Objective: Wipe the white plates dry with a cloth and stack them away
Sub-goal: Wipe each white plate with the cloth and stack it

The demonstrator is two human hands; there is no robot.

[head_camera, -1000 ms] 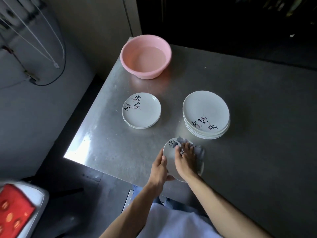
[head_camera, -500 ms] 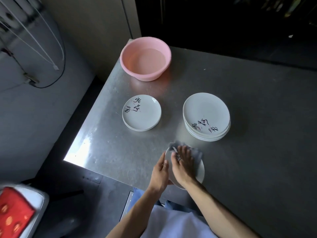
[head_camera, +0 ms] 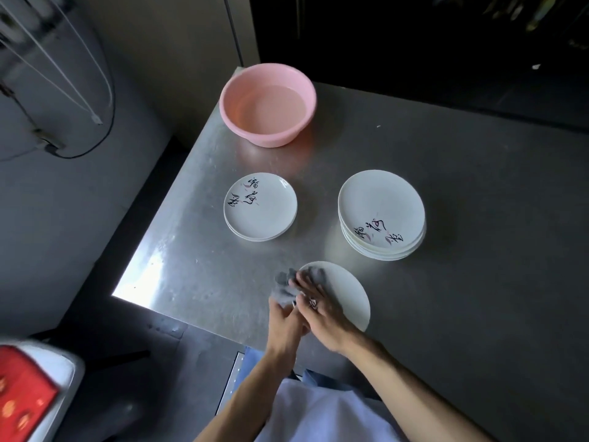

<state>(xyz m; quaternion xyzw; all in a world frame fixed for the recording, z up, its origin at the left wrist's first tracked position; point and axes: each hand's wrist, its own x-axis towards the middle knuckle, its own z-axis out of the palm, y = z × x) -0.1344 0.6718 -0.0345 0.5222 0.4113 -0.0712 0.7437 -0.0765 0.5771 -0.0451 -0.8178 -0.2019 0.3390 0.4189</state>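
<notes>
White plate, at tabletop edge: grey cloth was swept from far side to left rim under flat right fingers; left fingers beside rim, grip indiscernible; drying was judged unfinished.

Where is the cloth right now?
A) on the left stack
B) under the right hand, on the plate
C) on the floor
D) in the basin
B: the right hand presses the cloth against the left rim of the plate.

Dim scene; glare on table corner; hands motion-blurred.
</notes>
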